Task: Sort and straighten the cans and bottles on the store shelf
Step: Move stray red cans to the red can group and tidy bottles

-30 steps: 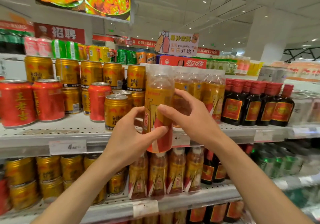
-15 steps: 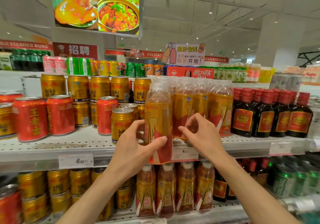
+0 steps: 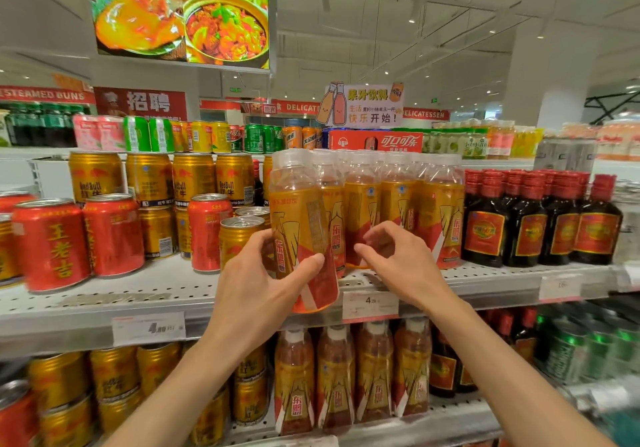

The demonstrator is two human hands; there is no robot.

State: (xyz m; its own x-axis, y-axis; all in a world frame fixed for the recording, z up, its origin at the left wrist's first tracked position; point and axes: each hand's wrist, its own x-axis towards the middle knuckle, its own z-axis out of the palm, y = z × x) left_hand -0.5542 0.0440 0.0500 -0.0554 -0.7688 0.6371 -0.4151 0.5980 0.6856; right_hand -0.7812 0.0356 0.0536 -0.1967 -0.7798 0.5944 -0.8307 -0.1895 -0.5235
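A white perforated store shelf (image 3: 138, 294) is stocked with drinks. Right of its price tag (image 3: 370, 304), a row of orange bottles (image 3: 398, 204) is ranked upright. One orange bottle (image 3: 304, 238) is gripped, slightly tilted, by the left hand (image 3: 256, 294) in front of the shelf edge, probably for straightening. The right hand (image 3: 401, 263), fingers loosely curled and grasping nothing, is held against the row, likely clearing space.
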